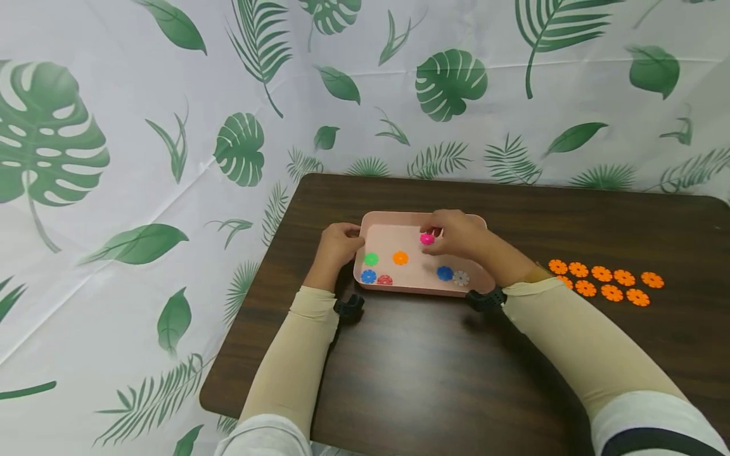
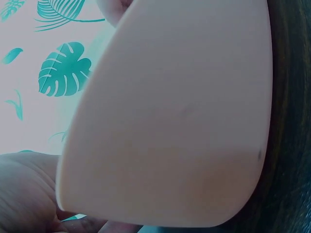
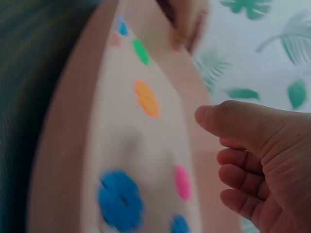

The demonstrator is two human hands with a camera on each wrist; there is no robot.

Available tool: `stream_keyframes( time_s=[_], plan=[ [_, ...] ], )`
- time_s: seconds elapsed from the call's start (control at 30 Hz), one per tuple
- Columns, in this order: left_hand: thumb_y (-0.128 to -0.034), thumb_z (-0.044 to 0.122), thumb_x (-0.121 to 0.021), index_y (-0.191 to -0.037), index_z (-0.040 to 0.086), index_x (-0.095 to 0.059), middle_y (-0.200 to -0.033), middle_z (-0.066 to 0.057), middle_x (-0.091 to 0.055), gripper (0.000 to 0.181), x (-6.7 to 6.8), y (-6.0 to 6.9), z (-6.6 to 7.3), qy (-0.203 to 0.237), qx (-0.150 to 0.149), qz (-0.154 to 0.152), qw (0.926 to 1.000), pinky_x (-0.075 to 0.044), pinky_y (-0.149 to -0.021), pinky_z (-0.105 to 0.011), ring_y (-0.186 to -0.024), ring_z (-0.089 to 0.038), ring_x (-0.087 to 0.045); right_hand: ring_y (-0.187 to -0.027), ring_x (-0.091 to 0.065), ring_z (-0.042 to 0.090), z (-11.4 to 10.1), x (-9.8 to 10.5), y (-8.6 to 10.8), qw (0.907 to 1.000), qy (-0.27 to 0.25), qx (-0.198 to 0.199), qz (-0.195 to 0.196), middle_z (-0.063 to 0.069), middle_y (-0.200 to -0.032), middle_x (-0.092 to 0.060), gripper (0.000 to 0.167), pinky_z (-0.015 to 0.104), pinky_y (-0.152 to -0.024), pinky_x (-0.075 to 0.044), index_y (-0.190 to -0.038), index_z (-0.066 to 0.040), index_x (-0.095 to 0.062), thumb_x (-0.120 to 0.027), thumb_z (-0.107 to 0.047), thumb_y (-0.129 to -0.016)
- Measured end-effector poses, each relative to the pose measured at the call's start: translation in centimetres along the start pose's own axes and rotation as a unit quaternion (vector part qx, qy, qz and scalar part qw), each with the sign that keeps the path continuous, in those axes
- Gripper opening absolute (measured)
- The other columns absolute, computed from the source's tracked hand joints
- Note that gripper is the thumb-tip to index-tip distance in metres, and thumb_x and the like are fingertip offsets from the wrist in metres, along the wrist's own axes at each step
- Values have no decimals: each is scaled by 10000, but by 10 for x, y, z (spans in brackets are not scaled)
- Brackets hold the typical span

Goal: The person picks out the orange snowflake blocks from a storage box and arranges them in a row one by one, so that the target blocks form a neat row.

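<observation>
A shallow pink tray [image 1: 410, 291] sits on the dark table. My left hand [image 1: 338, 248] grips its left rim; the left wrist view shows the tray's outer wall [image 2: 175, 107] close up, beside part of that hand [image 2: 29, 194]. Over the tray's right half hovers my right hand [image 1: 459, 237], thumb and fingers apart with nothing held. Below it lies a magenta flower-shaped disc [image 3: 182, 183], seen between thumb and fingers in the head view. An orange disc [image 1: 400, 258] lies near the middle. Green [image 1: 371, 259], blue [image 1: 368, 277] and red [image 1: 384, 280] discs are at the left.
Another blue disc [image 1: 445, 273] and a whitish one [image 1: 461, 278] lie at the tray's near right. Several orange flower discs [image 1: 601, 273] lie in two rows on the table [image 1: 433, 367] to the right. A leaf-patterned cloth [image 1: 376, 152] hangs behind.
</observation>
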State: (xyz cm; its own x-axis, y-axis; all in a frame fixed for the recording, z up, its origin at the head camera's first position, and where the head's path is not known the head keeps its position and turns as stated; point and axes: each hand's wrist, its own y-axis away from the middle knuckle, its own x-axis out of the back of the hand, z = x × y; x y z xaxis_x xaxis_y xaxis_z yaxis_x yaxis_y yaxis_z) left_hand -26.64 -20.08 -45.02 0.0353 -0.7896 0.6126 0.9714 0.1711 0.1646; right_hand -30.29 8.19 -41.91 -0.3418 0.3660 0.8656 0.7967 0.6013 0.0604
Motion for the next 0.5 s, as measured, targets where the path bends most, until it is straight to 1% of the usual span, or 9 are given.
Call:
stream_keyframes(
  time_s=[0.17,0.27,0.43,0.5],
  plan=[
    [-908,194,-729,-1271,92,-740,-1071,-109,-728,377,-2,-2,0,-49,-26,43,10000,-603,-840,-410,-921,-250,-676,-932,-583,239,-7,-25,-18,9992,216,272,-199,65,-1029,-680,442,392,-869,-536,-1170,-47,-753,-884,-277,-816],
    [-910,194,-727,-1264,94,-743,-1073,-103,-728,368,-2,-3,-1,-49,-16,29,10000,-603,-844,-410,-925,-249,-674,-879,-559,224,-10,-35,-26,9981,243,496,-284,71,-975,-660,424,380,-841,-522,-1133,-21,-760,-893,-241,-797],
    [-914,187,-721,-1254,96,-749,-1049,-95,-726,353,-1,-2,-1,-110,-1,17,9999,-610,-774,-375,-863,-236,-674,-851,-507,232,-19,-42,-30,9960,172,722,-508,78,-927,-603,312,356,-789,-469,-1046,-20,-759,-877,-180,-806],
    [-915,187,-723,-1256,95,-749,-1050,-95,-727,353,-1,-2,-1,-121,2,36,9999,-611,-771,-370,-857,-232,-676,-846,-503,237,-21,-43,-32,9945,208,854,-570,81,-916,-596,257,366,-785,-468,-1010,-22,-754,-857,-157,-817]
  ],
)
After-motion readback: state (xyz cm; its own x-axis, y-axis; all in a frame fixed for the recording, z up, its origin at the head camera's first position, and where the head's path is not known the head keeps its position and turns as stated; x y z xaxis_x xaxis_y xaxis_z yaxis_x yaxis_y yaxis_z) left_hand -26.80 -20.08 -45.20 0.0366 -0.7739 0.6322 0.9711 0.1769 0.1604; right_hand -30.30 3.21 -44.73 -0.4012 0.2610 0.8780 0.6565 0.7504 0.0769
